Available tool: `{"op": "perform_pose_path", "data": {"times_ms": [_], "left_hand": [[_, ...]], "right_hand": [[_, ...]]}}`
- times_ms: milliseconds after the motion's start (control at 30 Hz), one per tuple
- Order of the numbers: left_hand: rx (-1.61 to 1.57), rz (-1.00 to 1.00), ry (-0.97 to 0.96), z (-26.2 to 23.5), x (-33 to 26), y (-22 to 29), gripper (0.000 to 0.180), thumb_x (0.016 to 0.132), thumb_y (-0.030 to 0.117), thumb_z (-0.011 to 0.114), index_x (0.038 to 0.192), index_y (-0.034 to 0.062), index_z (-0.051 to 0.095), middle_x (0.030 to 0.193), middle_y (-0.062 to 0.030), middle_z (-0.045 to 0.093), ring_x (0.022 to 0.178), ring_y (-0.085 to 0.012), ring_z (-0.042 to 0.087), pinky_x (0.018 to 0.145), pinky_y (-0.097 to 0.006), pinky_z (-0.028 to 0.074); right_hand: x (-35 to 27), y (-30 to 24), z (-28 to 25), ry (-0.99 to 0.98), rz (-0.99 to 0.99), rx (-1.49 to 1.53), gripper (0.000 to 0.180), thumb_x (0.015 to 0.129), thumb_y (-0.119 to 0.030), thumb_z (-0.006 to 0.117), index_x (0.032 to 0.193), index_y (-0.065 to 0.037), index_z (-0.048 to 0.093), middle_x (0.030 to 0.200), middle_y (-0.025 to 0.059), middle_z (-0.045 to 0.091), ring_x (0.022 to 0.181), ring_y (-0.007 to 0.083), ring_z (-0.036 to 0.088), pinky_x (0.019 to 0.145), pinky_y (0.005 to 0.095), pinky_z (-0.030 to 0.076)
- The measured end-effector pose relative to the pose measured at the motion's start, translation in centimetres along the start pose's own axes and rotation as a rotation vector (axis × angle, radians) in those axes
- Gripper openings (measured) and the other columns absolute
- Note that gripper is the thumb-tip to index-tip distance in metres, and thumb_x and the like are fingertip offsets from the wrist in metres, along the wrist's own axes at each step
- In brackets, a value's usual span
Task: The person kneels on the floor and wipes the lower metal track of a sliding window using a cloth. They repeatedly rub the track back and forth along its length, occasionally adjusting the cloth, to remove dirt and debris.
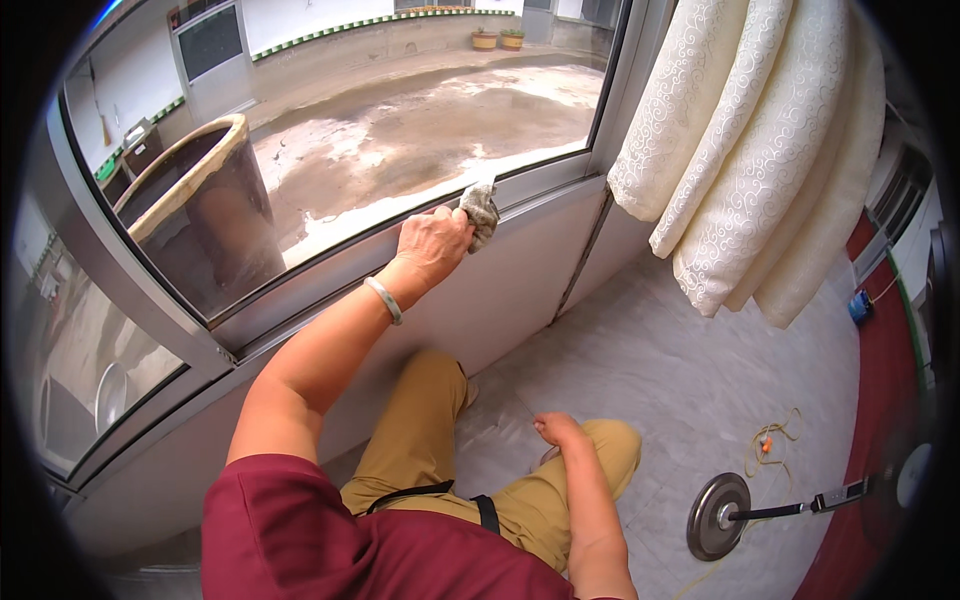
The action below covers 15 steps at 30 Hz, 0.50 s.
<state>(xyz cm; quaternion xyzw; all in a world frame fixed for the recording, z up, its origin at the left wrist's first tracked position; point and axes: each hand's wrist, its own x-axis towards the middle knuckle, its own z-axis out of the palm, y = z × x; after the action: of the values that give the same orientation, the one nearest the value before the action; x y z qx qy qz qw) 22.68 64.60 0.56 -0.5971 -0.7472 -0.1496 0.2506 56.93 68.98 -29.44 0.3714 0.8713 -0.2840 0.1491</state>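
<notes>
our left hand (432, 243) presses a grey rag (482, 212), fingers closed on it, against the window frame (545, 178); our right hand (557, 429) rests loosely curled on our knee (610, 445).

Two hands: left hand (432, 243), right hand (558, 429). One grey rag (482, 212). One bracelet (384, 299). One white curtain (760, 150). Two planters (497, 39), 12 o'clock.

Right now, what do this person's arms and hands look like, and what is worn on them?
Both forearms are bare. The left hand has a pale smooth bangle around its wrist; the right hand wears nothing. Short dark red sleeves cover the upper arms.
</notes>
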Motion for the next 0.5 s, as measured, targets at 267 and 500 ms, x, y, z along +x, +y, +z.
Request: {"op": "perform_pose_path", "data": {"times_ms": [267, 500], "left_hand": [[0.154, -0.058, 0.047, -6.8, -11.0, -6.1, 0.023, 0.091, 0.029, 0.063, 0.088, 0.0066, 0.059, 0.078, -0.0089, 0.06, 0.067, -0.0276, 0.064, 0.059, -0.038, 0.053], [0.291, -0.201, 0.035, -12.4, -19.5, -9.8, 0.022, 0.091, 0.028, 0.065, 0.09, 0.0068, 0.058, 0.08, -0.0076, 0.059, 0.06, -0.0278, 0.063, 0.054, -0.038, 0.051]], "right_hand": [[0.1, -0.8, -0.5, -0.048, 0.025, -0.025, 0.03, 0.098, -0.031, 0.054, 0.122, -0.016, 0.066, 0.116, 0.0159, 0.068, 0.11, 0.0363, 0.062, 0.093, 0.0432, 0.05], [-0.7, -1.4, -1.2, -0.09, 0.083, -0.015, 0.03, 0.097, -0.028, 0.054, 0.122, -0.016, 0.065, 0.12, 0.015, 0.066, 0.112, 0.036, 0.061, 0.095, 0.0434, 0.049]]}}
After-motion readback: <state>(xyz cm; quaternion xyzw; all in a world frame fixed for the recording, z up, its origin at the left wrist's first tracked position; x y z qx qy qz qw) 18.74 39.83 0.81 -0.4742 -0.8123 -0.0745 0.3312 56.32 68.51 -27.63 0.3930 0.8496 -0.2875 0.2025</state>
